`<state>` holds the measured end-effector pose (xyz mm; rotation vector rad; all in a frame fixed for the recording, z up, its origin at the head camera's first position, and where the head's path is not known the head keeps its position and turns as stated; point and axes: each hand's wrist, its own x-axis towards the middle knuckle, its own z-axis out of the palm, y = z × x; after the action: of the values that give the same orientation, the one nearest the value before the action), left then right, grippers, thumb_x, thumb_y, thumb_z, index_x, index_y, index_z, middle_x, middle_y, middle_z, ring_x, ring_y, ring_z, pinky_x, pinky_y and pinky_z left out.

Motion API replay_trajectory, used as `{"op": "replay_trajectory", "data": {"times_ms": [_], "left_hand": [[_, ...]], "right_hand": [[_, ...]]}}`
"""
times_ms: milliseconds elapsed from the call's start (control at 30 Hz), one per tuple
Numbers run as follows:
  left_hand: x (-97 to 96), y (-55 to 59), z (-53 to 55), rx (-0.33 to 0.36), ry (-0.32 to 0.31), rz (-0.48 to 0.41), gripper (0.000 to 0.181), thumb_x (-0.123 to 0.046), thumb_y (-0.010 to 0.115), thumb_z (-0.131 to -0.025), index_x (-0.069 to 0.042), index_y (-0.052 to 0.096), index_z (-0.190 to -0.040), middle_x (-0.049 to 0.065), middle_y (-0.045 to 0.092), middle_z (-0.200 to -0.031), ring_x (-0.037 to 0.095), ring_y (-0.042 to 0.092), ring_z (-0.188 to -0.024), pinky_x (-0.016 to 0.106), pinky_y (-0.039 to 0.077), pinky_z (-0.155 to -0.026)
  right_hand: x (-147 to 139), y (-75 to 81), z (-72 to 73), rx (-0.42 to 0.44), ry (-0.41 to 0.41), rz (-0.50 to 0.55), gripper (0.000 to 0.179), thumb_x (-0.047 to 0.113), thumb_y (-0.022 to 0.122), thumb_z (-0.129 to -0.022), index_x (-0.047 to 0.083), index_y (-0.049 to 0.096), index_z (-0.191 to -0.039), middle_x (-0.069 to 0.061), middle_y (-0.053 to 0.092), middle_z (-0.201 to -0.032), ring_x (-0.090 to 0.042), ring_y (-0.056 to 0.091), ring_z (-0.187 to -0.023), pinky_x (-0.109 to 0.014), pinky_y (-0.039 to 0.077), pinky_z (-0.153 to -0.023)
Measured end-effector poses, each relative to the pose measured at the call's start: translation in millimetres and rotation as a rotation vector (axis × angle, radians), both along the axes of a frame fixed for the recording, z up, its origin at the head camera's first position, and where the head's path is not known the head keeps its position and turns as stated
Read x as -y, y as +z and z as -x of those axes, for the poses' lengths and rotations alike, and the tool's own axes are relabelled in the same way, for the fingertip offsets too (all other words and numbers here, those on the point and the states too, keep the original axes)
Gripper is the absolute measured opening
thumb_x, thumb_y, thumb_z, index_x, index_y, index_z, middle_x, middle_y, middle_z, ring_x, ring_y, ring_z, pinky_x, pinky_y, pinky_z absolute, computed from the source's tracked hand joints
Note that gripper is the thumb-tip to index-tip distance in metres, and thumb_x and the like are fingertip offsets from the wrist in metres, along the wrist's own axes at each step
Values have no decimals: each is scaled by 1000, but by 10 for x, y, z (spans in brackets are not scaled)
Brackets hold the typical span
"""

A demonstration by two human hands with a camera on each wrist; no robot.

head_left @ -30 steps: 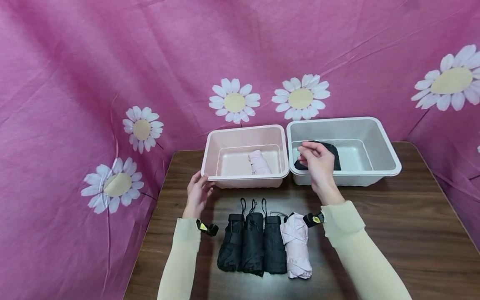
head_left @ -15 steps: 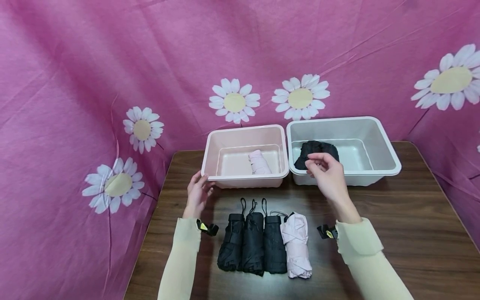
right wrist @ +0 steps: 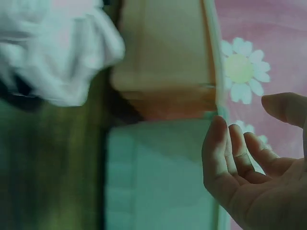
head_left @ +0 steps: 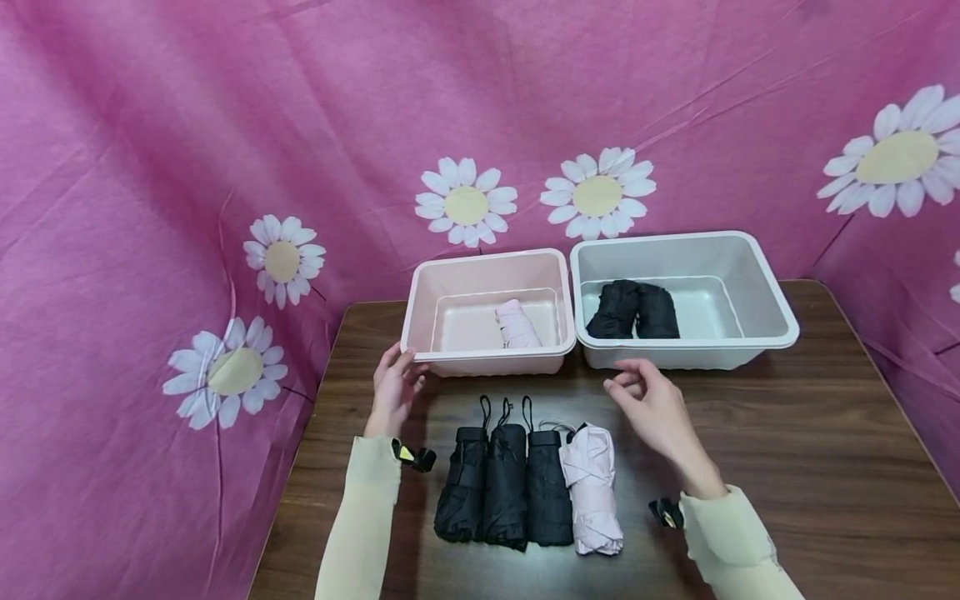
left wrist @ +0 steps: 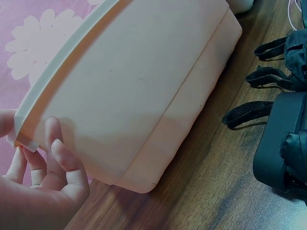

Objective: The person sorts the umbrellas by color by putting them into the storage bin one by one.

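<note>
Daisy-printed cloth (head_left: 375,108) backs the counter (head_left: 810,433) where my left hand (head_left: 393,390) pinches the pink bin (head_left: 491,365) by its rim and my empty right hand (head_left: 658,411) hovers loosely, the pink umbrella (head_left: 592,492) lying nearer me, leftward, likely light, soft, best gripped mid-body.

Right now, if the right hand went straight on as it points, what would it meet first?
Likely the gray bin, near its front left corner, unless the right hand passes above it.

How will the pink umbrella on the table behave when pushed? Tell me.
The pink umbrella may roll rightward, being roughly cylindrical; leftward, the black umbrella close beside it would likely impede it. Its creased folds will probably give if pressed.
</note>
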<state>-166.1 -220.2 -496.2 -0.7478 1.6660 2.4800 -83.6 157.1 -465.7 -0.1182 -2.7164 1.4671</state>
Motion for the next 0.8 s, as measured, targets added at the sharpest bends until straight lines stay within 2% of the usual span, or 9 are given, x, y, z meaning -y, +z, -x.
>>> {"op": "replay_trajectory", "data": {"times_ms": [167,300,367,500,633,800], "left_hand": [[7,12,-4,-5,4,8,45,-14,56,-97,-10,40,-139,-6,64,-87,9,63,-66,22,47,-62],[3,11,-1,-2,2,-1,44,-13,55,-97,-9,40,-139,-6,64,-86,9,63,-66,22,48,-61],[0,10,5,-1,0,-6,44,-13,54,-98,-9,40,-139,-5,63,-89,10,63,-66,22,48,-62],[3,-1,14,-1,0,-9,42,-12,54,-97,-11,42,-137,-1,61,-102,10,64,-68,23,49,-63],[5,-6,18,-10,-1,-7,42,-12,54,-97,-10,42,-137,5,58,-114,11,63,-69,24,48,-63],[1,-13,16,-6,1,-4,42,-13,54,-97,-9,42,-137,5,58,-111,11,63,-68,23,48,-62]], "right_hand": [[25,-179,-146,99,95,-28,46,25,67,-90,-1,52,-125,-15,64,-102,-14,59,-79,-23,46,-64],[9,-309,-313,213,209,-91,63,29,70,-86,-7,44,-130,-18,60,-104,-17,55,-81,-28,46,-66],[2,-361,-407,269,241,-112,69,32,72,-84,-9,42,-131,-17,59,-103,-20,55,-83,-32,47,-70],[28,-456,-605,336,252,-117,78,38,74,-82,-9,39,-133,-14,60,-103,-24,57,-91,-39,48,-78],[92,-537,-767,348,230,-104,82,40,76,-80,-7,37,-136,-11,60,-103,-23,57,-91,-37,47,-79],[150,-613,-876,366,205,-92,84,39,77,-79,-6,37,-137,-9,59,-101,-20,56,-88,-35,46,-76]]}}
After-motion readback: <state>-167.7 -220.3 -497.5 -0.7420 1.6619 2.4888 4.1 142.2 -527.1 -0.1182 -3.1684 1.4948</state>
